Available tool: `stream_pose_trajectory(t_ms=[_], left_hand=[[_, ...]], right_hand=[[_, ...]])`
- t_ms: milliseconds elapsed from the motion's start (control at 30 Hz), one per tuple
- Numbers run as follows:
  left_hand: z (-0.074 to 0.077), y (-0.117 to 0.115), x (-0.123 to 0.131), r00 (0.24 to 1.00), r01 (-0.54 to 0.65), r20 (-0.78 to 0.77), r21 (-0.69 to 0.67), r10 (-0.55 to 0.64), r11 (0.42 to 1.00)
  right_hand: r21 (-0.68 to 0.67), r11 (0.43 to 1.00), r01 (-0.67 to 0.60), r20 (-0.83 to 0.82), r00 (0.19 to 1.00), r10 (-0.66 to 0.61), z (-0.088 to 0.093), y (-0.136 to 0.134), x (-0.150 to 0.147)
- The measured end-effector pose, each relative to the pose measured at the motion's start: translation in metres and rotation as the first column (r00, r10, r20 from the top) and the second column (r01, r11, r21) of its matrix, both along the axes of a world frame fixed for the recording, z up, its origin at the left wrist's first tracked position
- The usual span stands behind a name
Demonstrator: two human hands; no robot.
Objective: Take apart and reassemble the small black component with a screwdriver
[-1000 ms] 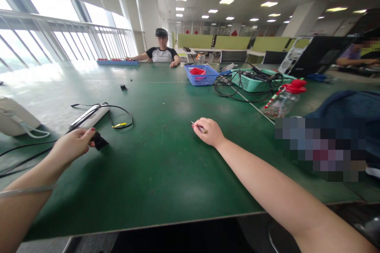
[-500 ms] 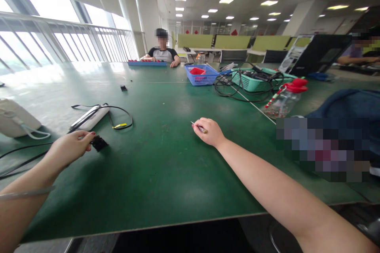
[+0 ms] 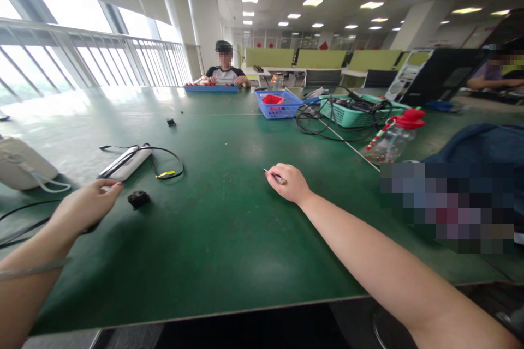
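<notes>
My left hand [image 3: 88, 205] hovers just left of a small black block [image 3: 138, 199] that lies on the green table [image 3: 229, 229]; the fingers are loosely apart and hold nothing. My right hand [image 3: 287, 181] rests on the table near its middle, closed around a thin pen-like tool [image 3: 275, 176] whose tip points left. A white flat device [image 3: 124, 162] with a black cable [image 3: 164, 161] lies beyond my left hand.
A blue basket [image 3: 277, 103], a teal basket [image 3: 356, 112] with tangled cables and a red-capped bottle [image 3: 391, 136] stand at the back right. A white unit [image 3: 24, 166] sits far left. A person [image 3: 224, 68] sits at the far end with a blue tray [image 3: 210, 88].
My left hand has let go of the small black block and drawn back to the left. The person at the far end slid the blue tray to the right. My right hand stayed put.
</notes>
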State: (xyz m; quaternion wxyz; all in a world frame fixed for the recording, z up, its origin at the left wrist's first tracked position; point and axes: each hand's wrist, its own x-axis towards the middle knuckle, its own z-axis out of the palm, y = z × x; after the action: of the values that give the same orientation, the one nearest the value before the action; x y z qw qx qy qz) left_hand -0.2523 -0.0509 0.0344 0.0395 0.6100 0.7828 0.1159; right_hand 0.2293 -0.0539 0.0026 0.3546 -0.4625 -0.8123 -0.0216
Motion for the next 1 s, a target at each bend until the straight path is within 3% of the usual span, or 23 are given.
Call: stream_pose_trajectory(t_ms=[133, 233, 300, 367, 467, 533, 667, 1000], left_hand=[[-0.02, -0.019, -0.031, 0.955, -0.061, -0.292, -0.039, 0.047, 0.997], [-0.035, -0.03, -0.044, 0.948, -0.095, -0.314, -0.123, 0.052, 0.988], [-0.037, -0.033, -0.045, 0.956, -0.094, -0.287, -0.12, 0.056, 0.988], [-0.031, -0.033, -0.037, 0.979, -0.042, -0.203, -0.092, 0.023, 0.995], [-0.013, -0.033, -0.011, 0.993, 0.117, -0.018, 0.013, -0.116, 0.993], [-0.001, -0.033, 0.011, 0.972, 0.231, -0.072, 0.122, -0.224, 0.965], [0.005, -0.027, 0.038, 0.914, 0.388, -0.15, 0.042, -0.378, 0.921], [0.001, -0.014, 0.03, 0.916, 0.384, -0.129, 0.007, -0.38, 0.923]], right_hand=[[-0.003, 1.0, -0.012, 0.002, 1.0, 0.012, 0.001, 0.0, -0.001], [-0.005, 1.0, -0.028, 0.007, 1.0, 0.028, 0.0, 0.0, -0.002], [-0.007, 0.999, -0.035, 0.009, 0.999, 0.035, 0.0, 0.0, -0.003], [-0.006, 0.999, -0.036, 0.007, 0.999, 0.036, 0.0, 0.0, -0.003], [0.0, 0.999, -0.035, 0.005, 0.999, 0.035, 0.0, -0.001, -0.002], [0.0, 0.999, -0.035, 0.009, 0.999, 0.035, 0.001, -0.001, -0.002], [-0.001, 0.999, -0.039, 0.009, 0.999, 0.039, 0.0, 0.0, -0.001], [-0.008, 0.998, -0.062, -0.014, 0.998, 0.062, -0.001, 0.0, -0.001]])
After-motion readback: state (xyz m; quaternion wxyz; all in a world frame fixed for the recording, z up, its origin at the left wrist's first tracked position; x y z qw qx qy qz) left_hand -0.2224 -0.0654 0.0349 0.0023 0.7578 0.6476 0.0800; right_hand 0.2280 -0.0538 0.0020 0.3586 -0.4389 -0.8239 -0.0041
